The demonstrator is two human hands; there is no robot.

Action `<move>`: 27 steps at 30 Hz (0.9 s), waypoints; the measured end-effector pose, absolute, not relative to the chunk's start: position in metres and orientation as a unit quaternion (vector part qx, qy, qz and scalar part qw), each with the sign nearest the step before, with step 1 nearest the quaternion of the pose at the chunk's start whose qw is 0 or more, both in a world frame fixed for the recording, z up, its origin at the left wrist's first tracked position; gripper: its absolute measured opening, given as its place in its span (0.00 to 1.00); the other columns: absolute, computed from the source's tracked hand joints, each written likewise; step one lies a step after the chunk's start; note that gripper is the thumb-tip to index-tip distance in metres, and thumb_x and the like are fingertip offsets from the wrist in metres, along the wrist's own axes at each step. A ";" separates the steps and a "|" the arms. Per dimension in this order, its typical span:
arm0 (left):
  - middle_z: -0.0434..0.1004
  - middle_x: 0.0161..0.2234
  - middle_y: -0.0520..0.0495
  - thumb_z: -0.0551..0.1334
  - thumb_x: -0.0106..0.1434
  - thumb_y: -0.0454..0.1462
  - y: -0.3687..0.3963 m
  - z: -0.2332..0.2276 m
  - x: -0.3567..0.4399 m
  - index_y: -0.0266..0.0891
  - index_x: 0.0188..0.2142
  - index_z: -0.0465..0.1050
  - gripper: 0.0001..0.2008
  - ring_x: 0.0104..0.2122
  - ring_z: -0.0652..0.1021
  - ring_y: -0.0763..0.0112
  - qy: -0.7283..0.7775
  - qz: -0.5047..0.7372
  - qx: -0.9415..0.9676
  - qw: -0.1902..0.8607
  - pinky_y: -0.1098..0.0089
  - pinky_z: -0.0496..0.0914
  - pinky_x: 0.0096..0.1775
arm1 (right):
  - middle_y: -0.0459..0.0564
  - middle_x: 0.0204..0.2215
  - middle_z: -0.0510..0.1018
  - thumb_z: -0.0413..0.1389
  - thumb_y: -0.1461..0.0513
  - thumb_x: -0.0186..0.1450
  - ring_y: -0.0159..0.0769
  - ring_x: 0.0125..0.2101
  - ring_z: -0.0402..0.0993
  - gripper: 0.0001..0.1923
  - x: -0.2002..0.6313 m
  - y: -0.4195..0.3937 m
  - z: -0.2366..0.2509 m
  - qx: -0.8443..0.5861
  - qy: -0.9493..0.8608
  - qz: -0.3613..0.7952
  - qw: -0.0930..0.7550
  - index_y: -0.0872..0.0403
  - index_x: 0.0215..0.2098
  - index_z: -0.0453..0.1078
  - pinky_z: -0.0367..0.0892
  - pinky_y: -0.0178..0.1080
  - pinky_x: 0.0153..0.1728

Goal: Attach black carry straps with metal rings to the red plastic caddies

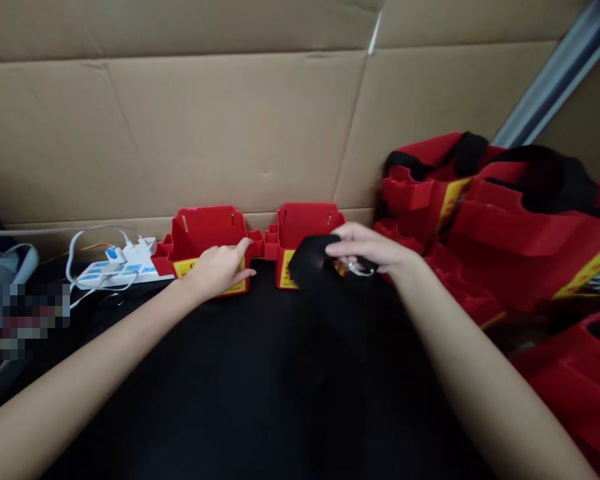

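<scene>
Black webbing strap clamped in right hand.
Left hand, thumb spread apart, at red plastic holder, black surface's far edge.

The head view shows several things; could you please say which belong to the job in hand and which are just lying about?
Likely the job's:
black strap, in the right hand;
left red holder, by the left hand;
middle red holder;
strapped red holders, right.

Likely not:
white power strip;
cardboard backdrop.
</scene>
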State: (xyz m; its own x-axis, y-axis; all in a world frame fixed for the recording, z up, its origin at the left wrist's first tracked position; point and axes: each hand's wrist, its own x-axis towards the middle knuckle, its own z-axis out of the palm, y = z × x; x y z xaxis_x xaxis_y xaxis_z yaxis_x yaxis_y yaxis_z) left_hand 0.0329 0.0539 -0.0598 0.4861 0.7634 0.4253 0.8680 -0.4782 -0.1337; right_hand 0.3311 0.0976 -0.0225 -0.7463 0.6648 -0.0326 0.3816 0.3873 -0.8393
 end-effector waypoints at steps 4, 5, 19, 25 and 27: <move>0.77 0.34 0.45 0.53 0.65 0.41 0.064 -0.067 0.018 0.38 0.52 0.61 0.18 0.31 0.77 0.67 -0.436 -0.163 -0.873 0.148 0.70 0.66 0.31 | 0.39 0.12 0.61 0.59 0.53 0.57 0.20 0.13 0.55 0.19 0.319 0.103 -0.037 -0.361 -0.825 0.419 0.120 0.60 0.20 0.64 0.49 0.28 0.14; 0.77 0.35 0.46 0.53 0.65 0.41 0.067 -0.067 0.017 0.38 0.52 0.62 0.17 0.31 0.77 0.68 -0.427 -0.168 -0.876 0.146 0.70 0.66 0.31 | 0.40 0.12 0.62 0.59 0.52 0.56 0.21 0.14 0.56 0.20 0.317 0.105 -0.041 -0.368 -0.827 0.407 0.125 0.60 0.20 0.64 0.49 0.28 0.15; 0.63 0.55 0.35 0.62 0.56 0.50 0.041 -0.060 0.040 0.36 0.57 0.53 0.35 0.54 0.67 0.55 -0.375 -0.328 -0.865 0.065 0.56 0.66 0.51 | 0.37 0.15 0.58 0.57 0.60 0.56 0.21 0.16 0.52 0.09 0.279 0.068 -0.027 -0.310 -0.870 0.350 0.156 0.57 0.26 0.63 0.46 0.28 0.17; 0.72 0.45 0.44 0.69 0.49 0.41 -0.007 -0.051 0.093 0.38 0.45 0.65 0.26 0.47 0.73 0.60 -0.200 -0.417 -0.782 -0.417 0.59 0.69 0.49 | 0.35 0.15 0.53 0.53 0.68 0.56 0.20 0.15 0.50 0.06 0.238 0.010 -0.022 -0.170 -0.865 0.293 0.371 0.54 0.30 0.58 0.48 0.28 0.16; 0.75 0.38 0.46 0.69 0.49 0.39 -0.015 -0.051 0.100 0.37 0.39 0.68 0.19 0.42 0.76 0.62 -0.212 -0.404 -0.739 -0.496 0.61 0.70 0.45 | 0.35 0.15 0.53 0.52 0.67 0.59 0.21 0.15 0.50 0.05 0.232 0.002 -0.025 -0.180 -0.860 0.258 0.403 0.54 0.30 0.58 0.48 0.29 0.16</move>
State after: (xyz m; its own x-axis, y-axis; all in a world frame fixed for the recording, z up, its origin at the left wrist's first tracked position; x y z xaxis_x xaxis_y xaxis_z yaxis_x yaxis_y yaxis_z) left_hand 0.1000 -0.0153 -0.0510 0.5843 0.7139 0.3860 -0.0878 -0.4172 0.9045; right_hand 0.2318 0.0017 -0.0246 -0.6114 0.5163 0.5996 0.1010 0.8025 -0.5880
